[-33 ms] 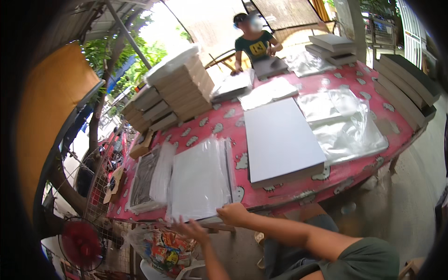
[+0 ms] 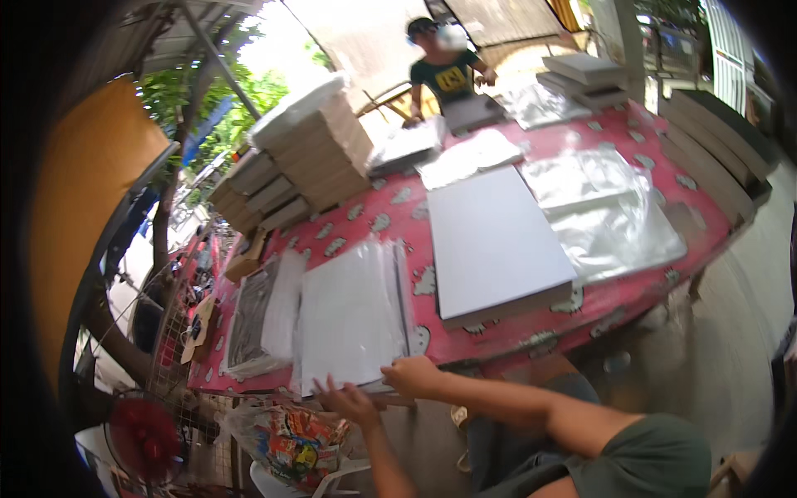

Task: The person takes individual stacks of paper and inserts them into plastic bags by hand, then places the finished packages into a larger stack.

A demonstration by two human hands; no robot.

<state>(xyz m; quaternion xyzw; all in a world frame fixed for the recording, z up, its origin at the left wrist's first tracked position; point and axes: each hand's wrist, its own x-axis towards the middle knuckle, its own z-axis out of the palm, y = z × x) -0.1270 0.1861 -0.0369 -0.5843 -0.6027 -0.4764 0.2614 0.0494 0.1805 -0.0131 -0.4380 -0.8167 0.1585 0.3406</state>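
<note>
At seven o'clock, left hand (image 2: 351, 403): fingers spread apart, by the near edge of the white bundle (image 2: 342, 328).
Right hand (image 2: 411, 377): six o'clock, curled at that edge; whether it grips, cannot tell.
White bundle: seven o'clock on the tabletop (image 2: 353, 232), apparently already in plastic.
White-topped stack (image 2: 496, 241): three o'clock, seemingly unwrapped.
Clear bags (image 2: 621, 236): three o'clock, farther out, apparently unfilled.

White rectangular pack (image 2: 344, 319) | clear plastic (image 2: 393, 290) over it, shiny, creased along right side | lies flat, slightly skewed | near end at pink patterned table's (image 2: 357, 235) near edge, left of centre
</note>
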